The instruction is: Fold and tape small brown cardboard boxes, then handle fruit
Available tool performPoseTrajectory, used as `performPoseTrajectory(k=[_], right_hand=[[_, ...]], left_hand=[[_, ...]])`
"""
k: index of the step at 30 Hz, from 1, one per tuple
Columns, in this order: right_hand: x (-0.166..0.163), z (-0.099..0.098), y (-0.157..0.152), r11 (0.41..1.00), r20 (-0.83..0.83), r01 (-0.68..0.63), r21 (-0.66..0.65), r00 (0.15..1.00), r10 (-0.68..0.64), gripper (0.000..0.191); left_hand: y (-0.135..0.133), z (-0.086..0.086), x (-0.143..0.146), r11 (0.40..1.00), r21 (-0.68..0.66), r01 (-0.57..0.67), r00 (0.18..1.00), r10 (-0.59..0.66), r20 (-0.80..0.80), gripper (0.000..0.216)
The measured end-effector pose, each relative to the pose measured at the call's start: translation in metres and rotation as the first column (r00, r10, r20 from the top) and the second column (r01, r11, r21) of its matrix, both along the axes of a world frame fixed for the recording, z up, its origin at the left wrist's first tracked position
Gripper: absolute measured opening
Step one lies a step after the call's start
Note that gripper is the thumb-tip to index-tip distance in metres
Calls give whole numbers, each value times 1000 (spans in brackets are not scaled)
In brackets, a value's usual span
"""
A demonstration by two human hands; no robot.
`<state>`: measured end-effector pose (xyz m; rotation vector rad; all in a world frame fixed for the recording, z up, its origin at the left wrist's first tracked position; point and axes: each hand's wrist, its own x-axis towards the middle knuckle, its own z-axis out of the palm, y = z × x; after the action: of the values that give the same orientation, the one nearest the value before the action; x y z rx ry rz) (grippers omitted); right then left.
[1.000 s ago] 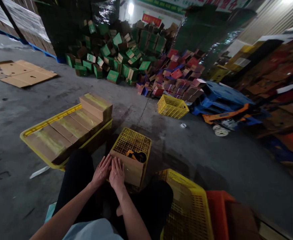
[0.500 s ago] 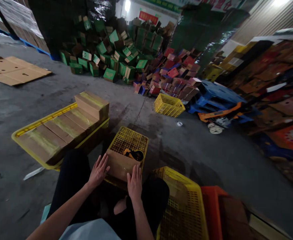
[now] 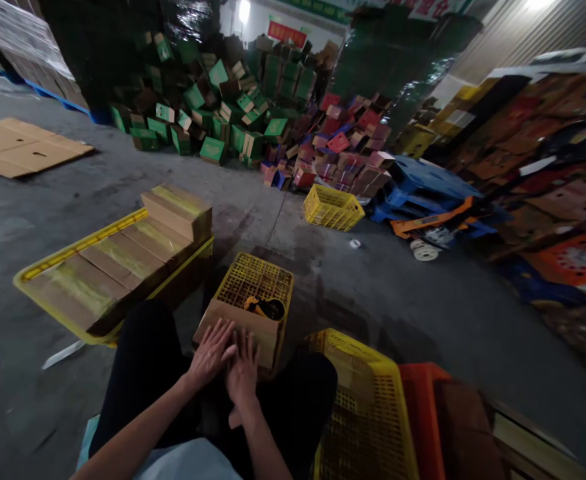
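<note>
A brown cardboard box (image 3: pixel 267 337) rests on an upturned yellow crate (image 3: pixel 260 275) between my knees. My left hand (image 3: pixel 213 350) lies on the near side of the box with its fingers stretched out. Beside it, almost touching, my right hand (image 3: pixel 243 365) is also flat against the cardboard, fingers extended. Just beyond the box, a tape dispenser (image 3: pixel 265 307), orange and black, sits on the crate. To my left, a yellow crate (image 3: pixel 37 275) holds several taped cardboard boxes (image 3: pixel 145 245), one of them stacked on top at the far end.
At my right stand a yellow crate (image 3: pixel 373 400) with cardboard in it and a red crate (image 3: pixel 423 400). Another yellow crate (image 3: pixel 333 208) is farther off, near blue pallets (image 3: pixel 433 183) and an orange pallet jack (image 3: pixel 433 223). Heaped green cartons (image 3: pixel 213 150) line the back.
Both hands have come together from the two ends of the box to the middle of its near side. The view has shifted slightly.
</note>
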<state>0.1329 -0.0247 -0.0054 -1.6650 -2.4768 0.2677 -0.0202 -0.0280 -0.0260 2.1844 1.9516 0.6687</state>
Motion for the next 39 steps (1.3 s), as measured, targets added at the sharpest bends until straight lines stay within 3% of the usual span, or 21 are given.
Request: performPoseTrajectory(k=[3, 7, 9, 15, 20, 27, 32, 39], right_hand=[[-14, -4, -11, 998, -6, -56, -38, 998, 55, 58], [-9, -3, -8, 997, -1, -9, -71, 1000, 9, 57], [1, 0, -4, 998, 2, 34, -59, 999, -34, 56], [49, -5, 3, 964, 10, 260, 64, 965, -261, 62], [67, -13, 10, 978, -133, 195, 73, 974, -184, 72], [72, -10, 27, 946, -342, 310, -92, 883, -322, 74], [76, -10, 40, 942, -378, 312, -128, 862, -337, 77], [78, -22, 36, 921, -342, 371, -118, 855, -389, 83]], left_hand=[[-3, 1, 9, 998, -21, 60, 998, -60, -17, 61], [-3, 1, 3, 994, -19, 104, 994, -105, -38, 67], [-4, 1, -3, 997, -10, 77, 996, -77, -42, 67], [-12, -7, -30, 983, 9, -183, 981, 183, -58, 61], [-11, -16, -40, 989, -15, -150, 988, 149, -46, 66], [3, -18, -42, 986, -16, -165, 985, 165, 53, 65], [20, -17, -42, 979, -34, -199, 971, 201, 130, 69], [17, -20, -42, 980, -29, -196, 970, 198, 140, 77]])
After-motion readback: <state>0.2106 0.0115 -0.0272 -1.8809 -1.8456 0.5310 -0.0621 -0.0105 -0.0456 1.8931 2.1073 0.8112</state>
